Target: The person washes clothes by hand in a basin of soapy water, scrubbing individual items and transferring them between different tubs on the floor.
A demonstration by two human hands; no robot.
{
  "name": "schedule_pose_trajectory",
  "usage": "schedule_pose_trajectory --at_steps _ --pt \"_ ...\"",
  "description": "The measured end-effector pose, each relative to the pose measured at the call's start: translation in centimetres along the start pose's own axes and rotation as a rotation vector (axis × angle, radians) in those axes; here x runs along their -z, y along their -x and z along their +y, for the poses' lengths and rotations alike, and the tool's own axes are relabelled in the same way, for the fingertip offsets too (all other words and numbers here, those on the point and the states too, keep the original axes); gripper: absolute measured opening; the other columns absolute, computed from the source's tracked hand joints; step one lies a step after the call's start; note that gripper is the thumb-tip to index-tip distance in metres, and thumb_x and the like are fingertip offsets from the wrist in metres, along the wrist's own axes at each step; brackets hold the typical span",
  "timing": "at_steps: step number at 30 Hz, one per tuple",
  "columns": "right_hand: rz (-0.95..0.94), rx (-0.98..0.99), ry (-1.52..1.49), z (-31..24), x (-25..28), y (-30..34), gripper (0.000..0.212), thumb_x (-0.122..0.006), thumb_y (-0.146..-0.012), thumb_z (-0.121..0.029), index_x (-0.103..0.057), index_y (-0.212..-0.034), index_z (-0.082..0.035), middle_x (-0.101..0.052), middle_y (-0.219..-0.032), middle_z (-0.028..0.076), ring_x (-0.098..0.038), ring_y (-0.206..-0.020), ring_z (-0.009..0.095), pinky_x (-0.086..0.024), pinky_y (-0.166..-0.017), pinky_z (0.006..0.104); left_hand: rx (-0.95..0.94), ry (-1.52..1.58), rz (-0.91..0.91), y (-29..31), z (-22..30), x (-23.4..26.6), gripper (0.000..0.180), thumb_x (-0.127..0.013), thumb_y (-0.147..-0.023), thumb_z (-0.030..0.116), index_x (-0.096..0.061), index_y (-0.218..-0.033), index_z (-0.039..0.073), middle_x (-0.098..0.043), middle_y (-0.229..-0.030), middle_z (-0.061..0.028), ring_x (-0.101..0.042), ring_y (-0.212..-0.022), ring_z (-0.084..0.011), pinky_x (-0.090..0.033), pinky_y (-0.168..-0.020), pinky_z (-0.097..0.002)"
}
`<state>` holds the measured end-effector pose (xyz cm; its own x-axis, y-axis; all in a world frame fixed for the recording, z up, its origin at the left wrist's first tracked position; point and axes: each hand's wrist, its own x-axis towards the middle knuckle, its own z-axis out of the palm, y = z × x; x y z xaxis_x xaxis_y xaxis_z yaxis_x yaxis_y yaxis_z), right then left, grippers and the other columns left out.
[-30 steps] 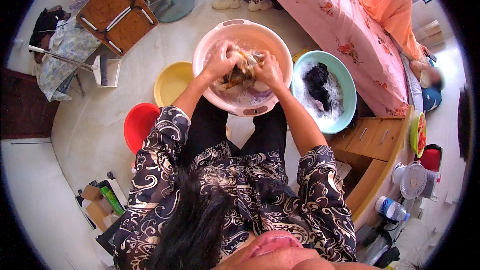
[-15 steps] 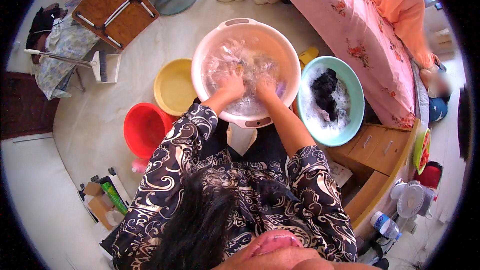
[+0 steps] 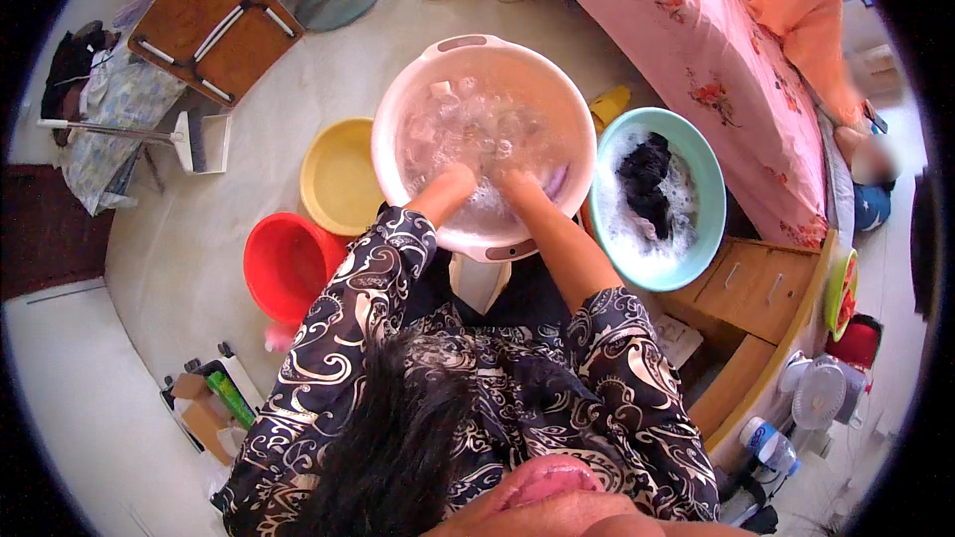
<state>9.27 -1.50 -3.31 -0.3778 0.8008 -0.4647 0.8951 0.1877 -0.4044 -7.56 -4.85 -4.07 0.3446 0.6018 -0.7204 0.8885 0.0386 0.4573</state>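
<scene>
Both my hands are plunged to about the wrist in the bubbly water (image 3: 477, 124) of a pale pink basin (image 3: 386, 129) in front of me. My left hand (image 3: 454, 182) and my right hand (image 3: 517, 181) are close together near the basin's near side. Water and bubbles hide the fingers of both, and whatever they may touch below the surface. A small purple patch (image 3: 558, 179) shows in the water beside my right wrist. Pale, blurred shapes are under the bubbles farther in; I cannot make out what they are.
Right of the basin stands a teal tub (image 3: 712, 189) with dark wet cloth (image 3: 645, 184) in suds. A yellow basin (image 3: 338, 174) and a red bucket (image 3: 284, 264) are to the left. A wooden cabinet (image 3: 753, 283) and a pink-covered bed (image 3: 696, 70), with a person on it, border the right.
My hands have sunk deeper, so the backs of them that showed before are now mostly under water. The splashing has become rounder bubbles. The view has shifted slightly.
</scene>
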Motion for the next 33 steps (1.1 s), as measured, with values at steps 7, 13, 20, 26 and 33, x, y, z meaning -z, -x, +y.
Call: schedule_pose_trajectory --at_steps 7,13,20,26,33 --pt "-0.040 -0.032 -0.070 1.6 0.2 -2.2 0.058 -0.065 -0.084 -0.015 -0.052 -0.139 -0.007 -0.043 -0.148 0.024 -0.040 -0.139 0.034 -0.030 -0.115 0.0472 0.057 -0.074 0.183 -2.6 1.0 0.4 0.056 -0.059 -0.090 0.031 -0.051 -0.142 0.011 -0.044 -0.149 -0.0193 -0.042 -0.138 -0.0343 -0.035 -0.112 -0.0431" --pt "0.120 0.025 -0.002 2.8 0.2 -3.8 0.041 -0.058 -0.088 -0.018 -0.062 -0.126 -0.003 -0.061 -0.124 0.026 -0.060 -0.115 0.038 -0.046 -0.099 0.0462 0.069 -0.092 0.331 -3.3 1.4 1.0 0.059 -0.060 -0.089 0.030 -0.048 -0.144 0.012 -0.042 -0.150 -0.0197 -0.041 -0.138 -0.0345 -0.035 -0.113 -0.0427" --pt "0.844 -0.072 0.117 3.4 -2.1 -3.4 0.048 -0.062 -0.085 -0.015 -0.060 -0.132 -0.005 -0.055 -0.134 0.027 -0.052 -0.129 0.034 -0.041 -0.106 0.0470 0.055 -0.074 0.549 -4.9 2.1 0.6 0.063 -0.062 -0.088 0.028 -0.045 -0.147 0.013 -0.040 -0.151 -0.0202 -0.041 -0.138 -0.0348 -0.034 -0.113 -0.0422" --pt "0.280 -0.007 -0.071 3.3 -0.7 -1.1 0.045 -0.061 -0.085 -0.015 -0.060 -0.130 -0.006 -0.056 -0.130 0.026 -0.053 -0.125 0.035 -0.042 -0.103 0.0473 0.175 -0.278 0.381 -3.0 4.7 1.9 0.073 -0.062 -0.090 0.029 -0.030 -0.154 0.016 -0.027 -0.158 -0.0215 -0.027 -0.146 -0.0387 -0.025 -0.119 -0.0463" --pt "0.209 -0.007 -0.168 2.8 -0.1 -0.5 0.042 -0.059 -0.086 -0.015 -0.060 -0.127 -0.006 -0.057 -0.125 0.025 -0.055 -0.119 0.035 -0.043 -0.099 0.0477 0.262 -0.196 0.449 0.9 7.0 2.7 0.074 -0.034 -0.097 0.056 -0.014 -0.158 0.021 -0.013 -0.163 -0.0182 -0.010 -0.151 -0.0376 -0.010 -0.116 -0.0661"
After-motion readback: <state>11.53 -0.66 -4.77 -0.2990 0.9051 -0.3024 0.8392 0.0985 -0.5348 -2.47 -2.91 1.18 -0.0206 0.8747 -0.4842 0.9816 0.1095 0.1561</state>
